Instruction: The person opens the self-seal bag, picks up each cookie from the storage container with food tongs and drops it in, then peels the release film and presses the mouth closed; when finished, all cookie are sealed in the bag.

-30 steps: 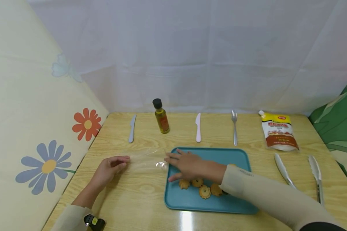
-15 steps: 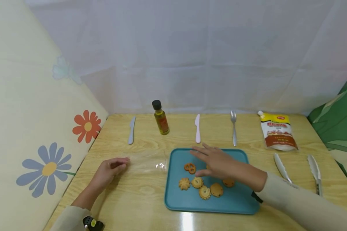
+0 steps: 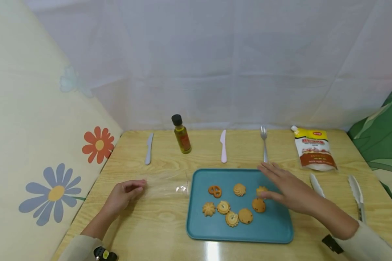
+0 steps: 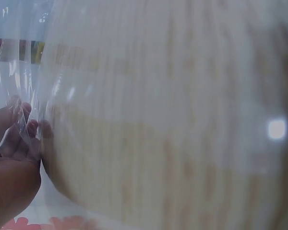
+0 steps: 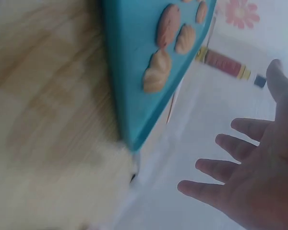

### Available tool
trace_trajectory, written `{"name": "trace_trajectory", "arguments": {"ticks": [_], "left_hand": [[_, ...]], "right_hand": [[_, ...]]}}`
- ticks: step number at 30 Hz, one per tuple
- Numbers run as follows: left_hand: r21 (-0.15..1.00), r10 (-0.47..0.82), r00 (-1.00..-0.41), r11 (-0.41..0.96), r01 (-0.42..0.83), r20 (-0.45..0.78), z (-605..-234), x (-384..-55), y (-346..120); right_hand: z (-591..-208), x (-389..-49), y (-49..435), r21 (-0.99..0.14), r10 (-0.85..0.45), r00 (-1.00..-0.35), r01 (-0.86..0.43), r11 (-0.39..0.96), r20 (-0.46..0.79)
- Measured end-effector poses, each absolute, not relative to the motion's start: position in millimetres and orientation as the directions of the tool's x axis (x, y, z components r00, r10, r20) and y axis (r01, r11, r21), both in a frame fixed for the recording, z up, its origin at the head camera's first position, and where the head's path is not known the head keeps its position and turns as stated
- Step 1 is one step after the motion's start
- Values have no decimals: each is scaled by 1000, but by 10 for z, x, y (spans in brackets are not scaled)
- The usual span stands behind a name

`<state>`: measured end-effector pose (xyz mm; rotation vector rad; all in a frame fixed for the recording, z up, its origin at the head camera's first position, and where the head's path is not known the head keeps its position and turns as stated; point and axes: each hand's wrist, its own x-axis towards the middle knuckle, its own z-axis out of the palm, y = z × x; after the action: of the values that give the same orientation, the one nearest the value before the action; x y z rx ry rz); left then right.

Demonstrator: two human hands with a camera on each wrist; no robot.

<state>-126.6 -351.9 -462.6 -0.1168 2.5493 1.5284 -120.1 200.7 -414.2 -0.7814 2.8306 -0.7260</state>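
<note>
A clear plastic bag point(image 3: 168, 185) lies on the table left of the tray, and my left hand point(image 3: 121, 195) pinches its left edge between thumb and fingers. Up close in the left wrist view, the creased clear plastic point(image 4: 24, 81) runs up from the fingertips. My right hand point(image 3: 292, 190) hovers over the right side of the teal tray point(image 3: 228, 232), fingers spread and holding nothing; the right wrist view confirms this. A pretzel point(image 3: 215, 191) and several cookies point(image 3: 245, 215) lie on the tray. Part of the cookie point(image 3: 261, 189) nearest the right thumb is hidden.
Along the back lie a grey knife point(image 3: 148, 149), an oil bottle point(image 3: 182, 136) standing upright, a pink knife point(image 3: 223, 146), a fork point(image 3: 264, 143) and a spouted pouch point(image 3: 315, 148). Metal tongs point(image 3: 356, 192) rest at the right, partly behind the right arm.
My right hand has moved right, from the bag's right edge across the tray to its right side, uncovering the pretzel and cookies. The left hand keeps its pinch in place.
</note>
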Motion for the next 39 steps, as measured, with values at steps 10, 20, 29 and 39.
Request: {"name": "trace_trajectory", "arguments": {"ticks": [10,20,29,39], "left_hand": [[883,31,-986,451,-132,-163,-4655,-1259,-3519],[886,36,-988,448,-121,-153,-4643,-1237,-3515],[875,28,-987,467,-126,-157,-4658,-1231,-3543],[883,42,-988,456,-112,-147,-4662,-1276,-3530]], "right_hand": [[-4215,-990,2524,-509,-329,-942,-256,822,-58],[-4405,-777,3058,-547,-166,-980,-80,833,-109],[-4592,-584,3435,-540,-6,-989,77,838,-149],[-4812,-462,3644,-541,121,-956,252,803,-266]]}}
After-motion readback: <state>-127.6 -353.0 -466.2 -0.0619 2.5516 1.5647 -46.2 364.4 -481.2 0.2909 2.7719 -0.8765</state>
